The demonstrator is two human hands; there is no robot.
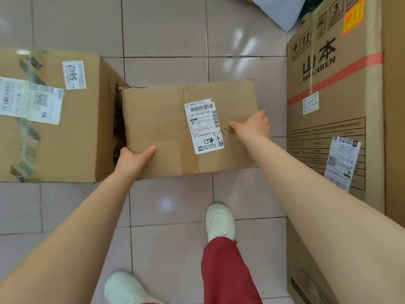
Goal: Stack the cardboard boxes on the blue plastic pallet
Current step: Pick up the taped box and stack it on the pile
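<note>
Right of the box I hold stands the tall printed carton (335, 119), left of it a wider box (54, 119) touching its side, and the box (166, 132) itself sits between them above the tiled floor (166, 36), my left hand (133, 160) clamped on its near left corner, my right hand (254, 126) gripping its right edge.

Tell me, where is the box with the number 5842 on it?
The 5842 box sits on the tiled floor at the left of the head view, right beside the smaller box that both hands hold.
</note>
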